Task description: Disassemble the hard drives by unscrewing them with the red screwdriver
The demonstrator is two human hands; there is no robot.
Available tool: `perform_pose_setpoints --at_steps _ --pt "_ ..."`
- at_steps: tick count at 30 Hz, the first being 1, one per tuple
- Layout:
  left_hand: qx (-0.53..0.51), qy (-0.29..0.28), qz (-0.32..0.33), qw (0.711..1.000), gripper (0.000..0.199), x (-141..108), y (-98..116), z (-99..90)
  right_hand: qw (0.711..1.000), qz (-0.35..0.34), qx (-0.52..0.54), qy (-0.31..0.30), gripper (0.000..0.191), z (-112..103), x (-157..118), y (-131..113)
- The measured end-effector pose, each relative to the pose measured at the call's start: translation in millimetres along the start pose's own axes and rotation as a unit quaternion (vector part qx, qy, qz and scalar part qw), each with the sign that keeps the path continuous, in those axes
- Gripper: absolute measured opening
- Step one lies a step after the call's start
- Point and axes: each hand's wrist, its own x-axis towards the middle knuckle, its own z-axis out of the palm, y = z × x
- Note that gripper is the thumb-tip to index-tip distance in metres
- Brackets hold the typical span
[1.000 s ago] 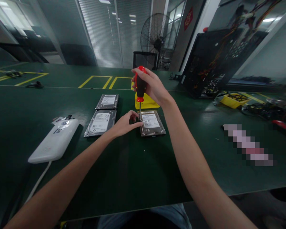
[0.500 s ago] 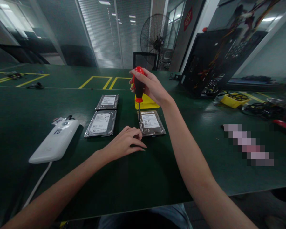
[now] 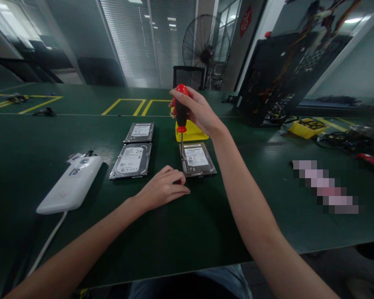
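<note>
My right hand (image 3: 196, 106) is wrapped round the red and black handle of a screwdriver (image 3: 181, 110), held upright. Its thin shaft points down, with the tip at the left edge of a hard drive (image 3: 198, 160) that lies label up on the green table. My left hand (image 3: 163, 187) rests beside the near left corner of that drive. Its fingertips are at the drive's edge, the fingers are stretched and slightly bent, and nothing shows in them. Behind the drive sits a yellow tray (image 3: 191, 131), partly hidden by my right hand.
Two more hard drives (image 3: 131, 160) (image 3: 140, 132) lie to the left. A white device with a cable (image 3: 70, 185) is farther left. A blurred-out pink object (image 3: 326, 185) lies to the right. Behind it are a yellow box (image 3: 305, 129), cables, and a black computer case (image 3: 268, 83).
The left thumb and fingers have drawn closer together. My right hand keeps the screwdriver on the drive, almost unmoved. The whole view has shifted very slightly.
</note>
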Motion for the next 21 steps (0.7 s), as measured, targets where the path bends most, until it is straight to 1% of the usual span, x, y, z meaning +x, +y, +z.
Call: perform_pose_setpoints --at_steps 3,6,9,13,16,19,21 --pt "0.003 0.018 -0.009 1.000 0.020 -3 -3 0.4 0.999 -0.023 -0.011 0.020 0.039 1 -1 0" --pt "-0.001 0.028 -0.030 0.999 0.018 -5 -5 -2.0 0.998 -0.030 -0.023 0.049 0.042 4 -2 0" --pt "-0.004 0.021 -0.062 0.998 0.017 -6 -7 -5.4 0.996 -0.040 -0.026 0.078 0.044 9 -2 2" --pt "0.001 0.007 -0.092 0.996 0.018 -7 -12 -5.9 0.995 -0.032 0.014 0.099 0.046 11 2 7" --pt "0.002 0.003 -0.106 0.994 0.018 -8 -16 -4.6 0.995 -0.029 0.051 0.084 0.045 8 6 10" --pt "-0.013 0.005 -0.132 0.991 0.018 -8 -16 -3.8 0.996 -0.003 0.078 0.039 0.043 4 6 8" --pt "-0.031 0.022 -0.168 0.985 0.020 -6 -16 -2.9 0.996 0.014 0.090 0.011 0.044 2 5 7"
